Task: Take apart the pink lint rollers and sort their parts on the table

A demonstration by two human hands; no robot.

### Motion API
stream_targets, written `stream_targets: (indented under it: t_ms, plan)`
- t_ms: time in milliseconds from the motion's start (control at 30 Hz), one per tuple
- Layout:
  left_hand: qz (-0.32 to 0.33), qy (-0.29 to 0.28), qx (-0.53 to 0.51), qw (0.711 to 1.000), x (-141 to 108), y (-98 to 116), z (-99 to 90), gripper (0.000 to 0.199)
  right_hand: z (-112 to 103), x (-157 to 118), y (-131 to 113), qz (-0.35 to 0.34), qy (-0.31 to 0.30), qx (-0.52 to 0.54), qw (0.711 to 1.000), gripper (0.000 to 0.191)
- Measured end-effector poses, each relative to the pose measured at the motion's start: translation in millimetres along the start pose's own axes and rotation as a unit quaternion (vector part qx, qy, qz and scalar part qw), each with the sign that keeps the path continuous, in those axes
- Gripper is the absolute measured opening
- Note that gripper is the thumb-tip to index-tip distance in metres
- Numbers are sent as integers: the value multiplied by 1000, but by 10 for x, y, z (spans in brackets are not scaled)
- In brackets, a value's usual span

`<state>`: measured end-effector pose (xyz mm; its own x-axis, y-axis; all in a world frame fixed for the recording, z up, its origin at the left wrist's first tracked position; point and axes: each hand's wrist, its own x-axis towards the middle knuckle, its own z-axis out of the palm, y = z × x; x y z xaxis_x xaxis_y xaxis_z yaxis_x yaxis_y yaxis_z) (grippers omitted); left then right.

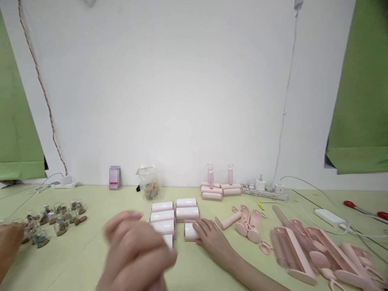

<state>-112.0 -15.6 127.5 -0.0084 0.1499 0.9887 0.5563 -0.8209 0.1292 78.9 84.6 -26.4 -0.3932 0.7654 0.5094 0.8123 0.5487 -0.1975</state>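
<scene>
Rows of white lint rolls (162,216) with pink ends lie on the pale green table. My right hand (213,243) rests at the front of the right-hand row, its fingers and thumb closed around the end of one lint roll (190,231). My left hand (138,252) is raised in the foreground, blurred, with its fingers curled inward. It partly covers the front of the left row, and anything inside its fingers is hidden.
Right of the rolls lie pink handles (254,226) and open pink cases (292,254). Pink rollers (211,197), a power strip (266,192) and a bagged cup (150,186) stand by the wall. Another person's hand (10,242) is among small glass domes (60,227) at left.
</scene>
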Motion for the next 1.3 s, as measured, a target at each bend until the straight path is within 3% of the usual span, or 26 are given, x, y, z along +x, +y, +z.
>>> stream_targets:
  t_ms: [33,67,133,167,200,267,333,433,467,600,633,700,1000,1133,1300]
  plan:
    - [17,6,-31,999,77,9,147,24,-101,-91,14,7,2,-1,1000,32]
    - [-1,-28,-77,997,127,11,308,22,-213,-179,29,20,2,12,1000,29]
    - [-89,-198,-114,969,117,-20,650,18,-433,-315,65,118,14,146,982,29]
    - [-174,-285,-100,937,52,-54,822,15,-526,-356,85,190,27,246,950,33]
    - [-262,-345,-92,896,-46,-96,985,19,-598,-378,103,262,41,346,900,39]
    - [-392,-474,-100,782,-296,-193,1264,66,-668,-380,119,357,62,494,790,48]
    - [-414,-522,-101,739,-531,-275,1456,72,-643,-360,89,376,59,561,736,47]
    - [-395,-561,-76,723,-715,-325,1576,61,-498,-359,-21,380,57,655,650,43]
    - [-384,-569,-60,725,-729,-322,1583,56,-445,-373,-58,385,59,692,608,41]
    - [-333,-580,26,743,-662,-263,1539,44,-333,-464,-127,390,39,851,350,38]
    - [-324,-580,46,746,-634,-245,1525,42,-335,-481,-127,384,31,870,307,38]
    - [-310,-580,76,750,-580,-214,1501,38,-358,-501,-120,377,16,881,284,36]
    - [-292,-566,131,760,-413,-141,1434,36,-442,-513,-128,423,-23,864,272,37]
    - [-299,-581,125,747,-352,-195,1380,39,-390,-523,-75,444,-44,862,242,38]
    - [-322,-601,87,727,-305,-287,1319,44,-366,-523,-77,476,-51,848,227,36]
